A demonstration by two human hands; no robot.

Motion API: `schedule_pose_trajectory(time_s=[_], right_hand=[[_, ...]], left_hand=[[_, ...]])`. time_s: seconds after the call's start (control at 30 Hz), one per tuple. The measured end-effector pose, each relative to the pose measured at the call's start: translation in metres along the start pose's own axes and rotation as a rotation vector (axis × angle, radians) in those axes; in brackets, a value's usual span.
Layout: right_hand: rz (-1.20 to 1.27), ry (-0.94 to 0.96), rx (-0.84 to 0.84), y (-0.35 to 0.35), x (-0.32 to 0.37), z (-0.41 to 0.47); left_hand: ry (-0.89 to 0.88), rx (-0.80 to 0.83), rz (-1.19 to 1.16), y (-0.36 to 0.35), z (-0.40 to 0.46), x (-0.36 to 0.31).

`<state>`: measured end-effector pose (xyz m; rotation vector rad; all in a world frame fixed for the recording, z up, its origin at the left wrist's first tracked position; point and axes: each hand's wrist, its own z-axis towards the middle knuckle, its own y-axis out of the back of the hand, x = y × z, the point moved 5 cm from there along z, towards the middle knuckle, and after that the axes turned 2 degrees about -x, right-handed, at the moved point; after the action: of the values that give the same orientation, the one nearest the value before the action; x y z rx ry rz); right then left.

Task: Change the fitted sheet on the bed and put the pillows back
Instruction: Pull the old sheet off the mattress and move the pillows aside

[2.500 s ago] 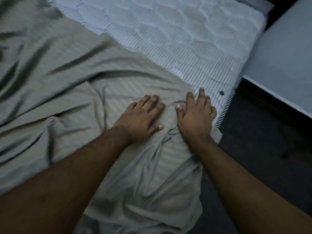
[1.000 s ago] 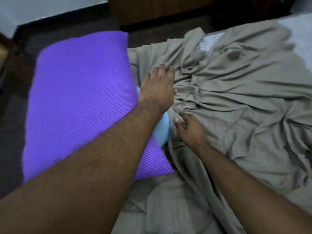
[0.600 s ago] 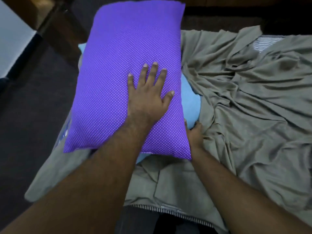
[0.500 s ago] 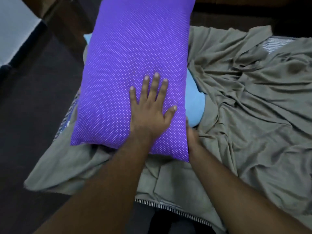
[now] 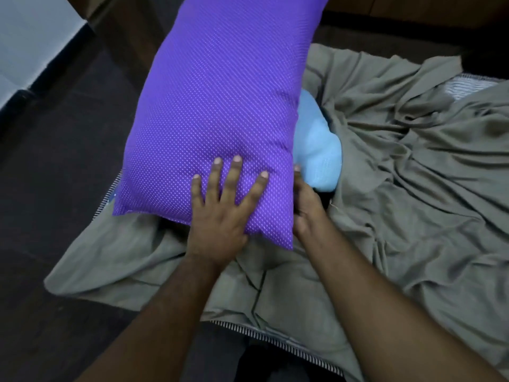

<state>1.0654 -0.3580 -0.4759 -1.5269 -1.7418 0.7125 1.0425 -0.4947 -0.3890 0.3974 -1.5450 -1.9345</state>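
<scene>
Left hand (image 5: 220,216): flat on the near end of the purple dotted pillow (image 5: 225,106), fingers spread, gripping nothing.
Right hand (image 5: 305,208): tucked against the pillow's right edge (can't tell its grip).
Light blue pillow (image 5: 319,158): pokes out underneath.
Grey-brown sheet (image 5: 413,188): rumpled over the striped mattress (image 5: 465,85).

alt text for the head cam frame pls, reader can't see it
A person's left hand presses flat on a purple white-dotted pillow while the right hand holds its right edge, above a light blue pillow. Both pillows lie on a rumpled grey-brown sheet over a striped mattress.
</scene>
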Motion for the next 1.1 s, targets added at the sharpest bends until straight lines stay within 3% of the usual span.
schedule_pose_trajectory(time_s=[0.1,0.2,0.4,0.57,0.8,1.1], right_hand=[[-0.073,0.067,0.109,-0.027,0.005,-0.017],[-0.241,0.245,-0.041,-0.054,0.022,-0.048],[-0.283,0.453,0.102,-0.147,0.058,-0.148],[-0.286,0.603,0.109,-0.188,0.083,-0.254],[-0.319,0.821,0.036,-0.197,0.138,-0.380],[-0.136,1.177,-0.043,-0.157,0.209,-0.517]], left_hand=[[-0.066,-0.106,-0.066,0.046,0.036,-0.001],[-0.119,-0.231,-0.168,0.105,0.077,-0.007],[-0.160,-0.330,-0.259,0.239,0.130,-0.023],[-0.146,-0.421,-0.339,0.332,0.135,-0.052],[-0.215,-0.632,-0.527,0.427,0.127,-0.129],[-0.546,-0.723,-0.754,0.494,0.155,-0.266]])
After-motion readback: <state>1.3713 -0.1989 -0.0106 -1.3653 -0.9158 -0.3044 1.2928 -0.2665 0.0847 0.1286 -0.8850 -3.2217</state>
